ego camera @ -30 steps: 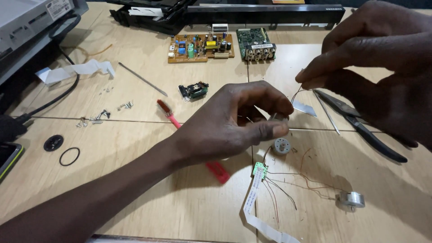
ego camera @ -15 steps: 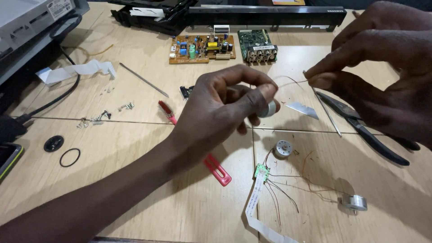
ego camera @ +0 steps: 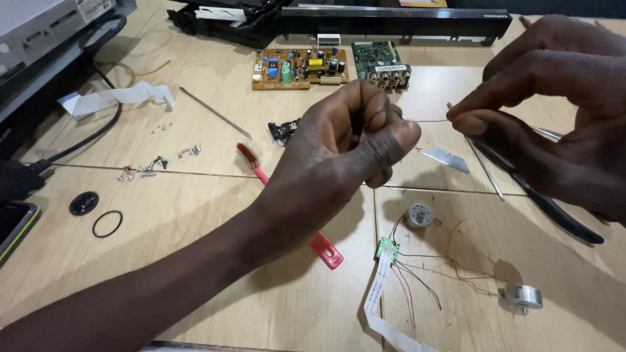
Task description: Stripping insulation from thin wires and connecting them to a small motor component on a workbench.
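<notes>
My left hand (ego camera: pixel 345 150) is curled into a fist above the middle of the wooden table (ego camera: pixel 195 195). A thin reddish wire (ego camera: pixel 432 121) runs taut from that fist to my right hand (ego camera: pixel 548 104), which pinches its other end between thumb and forefinger. Whatever else sits inside the left fist is hidden. Under the hands lie a small round motor (ego camera: pixel 418 215), a tiny green board (ego camera: pixel 387 248) with loose thin wires, and a second motor (ego camera: pixel 523 296).
A red-handled brush (ego camera: pixel 326 248) lies under my left wrist. A blade (ego camera: pixel 445 157) and black-handled pliers (ego camera: pixel 554 212) lie to the right. Two circuit boards (ego camera: pixel 300 68) sit at the back. Screws (ego camera: pixel 153 163), a black ring (ego camera: pixel 107 223) and a white ribbon cable (ego camera: pixel 111 98) lie to the left.
My left hand has lifted and closed into a tighter fist, hiding the silver part it showed earlier. The wire now stretches straight between the two hands.
</notes>
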